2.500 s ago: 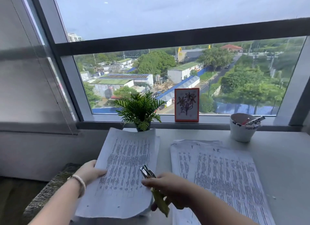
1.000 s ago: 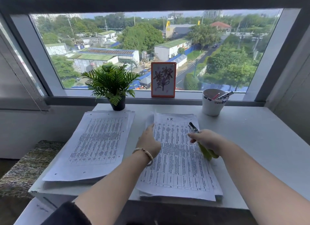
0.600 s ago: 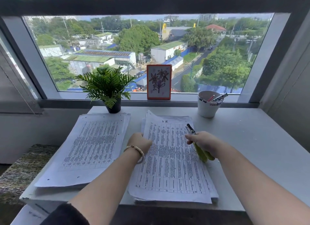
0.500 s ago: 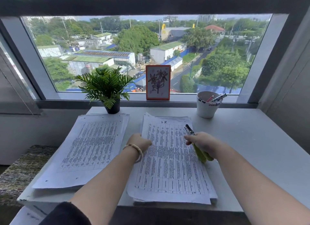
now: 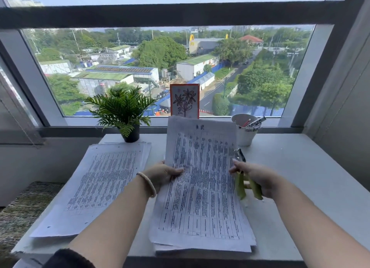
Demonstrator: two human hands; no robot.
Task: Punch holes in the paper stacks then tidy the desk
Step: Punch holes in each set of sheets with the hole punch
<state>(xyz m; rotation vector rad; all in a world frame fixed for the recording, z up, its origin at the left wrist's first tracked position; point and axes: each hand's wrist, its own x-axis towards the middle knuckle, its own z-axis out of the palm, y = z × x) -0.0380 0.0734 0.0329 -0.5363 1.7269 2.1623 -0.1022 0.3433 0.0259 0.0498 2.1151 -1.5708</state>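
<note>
Two stacks of printed sheets are on the white desk [image 5: 300,177]. The left paper stack [image 5: 96,185] lies flat, with punched holes along its edges. The right paper stack [image 5: 202,189] has its far end raised off the desk. My left hand [image 5: 164,174] grips its left edge, thumb on top. My right hand [image 5: 254,177] touches its right edge with the fingertips while holding a hole punch [image 5: 243,177] with green handles and a metal head pointing away from me.
A small potted fern [image 5: 123,111] stands at the back left. A red-framed flower drawing [image 5: 184,100] leans on the window sill. A white cup with pens [image 5: 245,129] stands at the back right. A woven mat [image 5: 22,211] lies below the desk on the left.
My hands left the left stack and moved to the right one. Its far end has come up off the desk between both hands. The punch stays in my right hand.
</note>
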